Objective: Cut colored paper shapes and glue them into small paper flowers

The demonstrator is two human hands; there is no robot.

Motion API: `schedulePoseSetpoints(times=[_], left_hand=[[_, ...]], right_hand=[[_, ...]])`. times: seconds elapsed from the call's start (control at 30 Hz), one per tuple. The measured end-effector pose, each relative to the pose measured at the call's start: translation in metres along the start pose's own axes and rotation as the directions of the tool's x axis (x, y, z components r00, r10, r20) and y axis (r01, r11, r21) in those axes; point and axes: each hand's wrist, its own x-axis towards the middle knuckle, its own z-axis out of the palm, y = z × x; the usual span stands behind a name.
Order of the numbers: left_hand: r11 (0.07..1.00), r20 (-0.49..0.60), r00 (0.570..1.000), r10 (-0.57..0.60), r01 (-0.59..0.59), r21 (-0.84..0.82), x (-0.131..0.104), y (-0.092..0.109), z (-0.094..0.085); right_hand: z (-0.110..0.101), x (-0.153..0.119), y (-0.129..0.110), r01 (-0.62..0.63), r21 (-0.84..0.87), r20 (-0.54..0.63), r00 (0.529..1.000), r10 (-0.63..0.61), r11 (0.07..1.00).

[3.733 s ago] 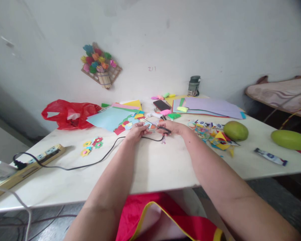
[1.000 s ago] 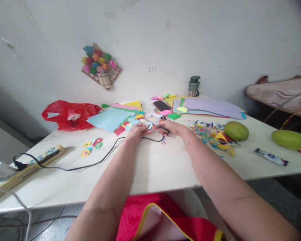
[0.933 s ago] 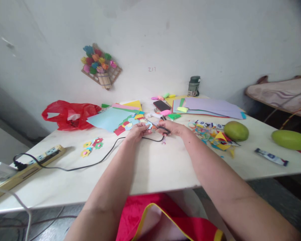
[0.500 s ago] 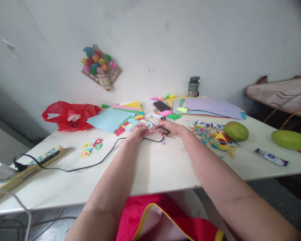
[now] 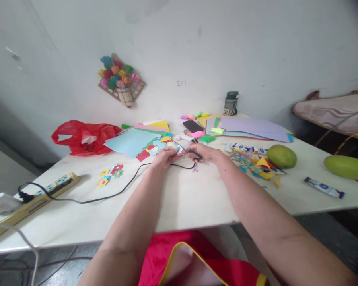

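Observation:
My left hand point(image 5: 166, 155) pinches a small light blue paper piece point(image 5: 179, 149) above the middle of the white table point(image 5: 191, 198). In my right hand point(image 5: 203, 152) are black-handled scissors point(image 5: 194, 154), their blades pointing left toward that piece. Just beyond my left hand lie colourful cut paper shapes point(image 5: 150, 149) and a light blue sheet point(image 5: 128, 142). A black cable point(image 5: 119, 192) passes close under both hands. Several finished-looking paper flowers point(image 5: 111, 174) lie to the left.
A red plastic bag point(image 5: 86, 137) and a power strip point(image 5: 47, 194) are at left. Behind the hands are a phone point(image 5: 193, 126) and clay packs point(image 5: 208, 138). Purple sheets point(image 5: 253, 126), paper scraps point(image 5: 256, 163), a green mango point(image 5: 282, 156), another mango point(image 5: 347, 167) and a tube point(image 5: 324, 187) lie right.
The whole view has shifted very slightly. Both hands keep nearly the same position, with the paper piece and scissors still in them.

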Motion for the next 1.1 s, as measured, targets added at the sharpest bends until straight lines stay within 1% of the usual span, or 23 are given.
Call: schedulePoseSetpoints(times=[0.1, 0.3, 0.53, 0.8, 0.93, 1.1], left_hand=[[1.000, 0.001, 1.000, 0.007, -0.007, -0.011, 0.001, -0.001, -0.001], [0.999, 0.002, 1.000, 0.015, -0.015, -0.032, 0.003, -0.002, -0.003], [0.999, -0.011, 1.000, 0.013, -0.013, -0.031, 0.002, -0.002, -0.003], [0.999, -0.003, 1.000, 0.027, -0.027, -0.020, 0.003, -0.002, -0.004], [0.999, -0.005, 0.999, 0.031, -0.032, -0.026, 0.002, -0.001, -0.003], [0.999, -0.018, 0.999, 0.029, -0.029, -0.020, 0.000, 0.000, -0.001]], right_hand=[[0.001, 0.000, -0.001, 0.006, -0.022, -0.007, 1.000, -0.006, 1.000], [0.006, -0.002, -0.006, -0.026, -0.091, -0.070, 0.997, 0.020, 0.996], [0.005, 0.000, -0.004, -0.030, -0.083, -0.067, 0.997, 0.025, 0.996], [0.002, 0.003, 0.001, -0.015, -0.175, -0.089, 0.996, -0.001, 0.984], [0.004, 0.001, -0.003, -0.034, -0.156, -0.103, 0.994, 0.018, 0.987], [0.007, -0.002, -0.010, -0.044, -0.106, -0.093, 0.995, 0.034, 0.993]])
